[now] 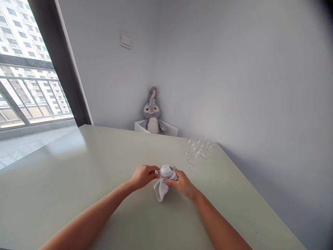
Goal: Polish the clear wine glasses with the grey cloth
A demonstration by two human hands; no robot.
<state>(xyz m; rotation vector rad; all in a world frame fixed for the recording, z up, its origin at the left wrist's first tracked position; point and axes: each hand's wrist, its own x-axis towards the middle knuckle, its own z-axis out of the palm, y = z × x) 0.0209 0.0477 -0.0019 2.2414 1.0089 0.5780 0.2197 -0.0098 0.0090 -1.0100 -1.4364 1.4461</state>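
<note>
Between my hands, above the pale green table (125, 215), is a small stemmed glass (164, 171) lying on its side. My left hand (144, 176) pinches the glass at its left end, thumb and fingers closed. A white cloth (161, 190) is bunched at the bowl, and one corner hangs down toward the table. My right hand (182, 182) is closed around the cloth at the bowl's right side. Cloth and fingers hide part of the glass, so how far the cloth reaches inside I cannot tell.
Several clear stemmed glasses (199, 147) stand grouped near the table's right far edge. Beyond the far edge, a plush rabbit (152, 113) sits in a white perforated basket (170, 130). Grey walls meet behind it. A window (28, 69) is at left.
</note>
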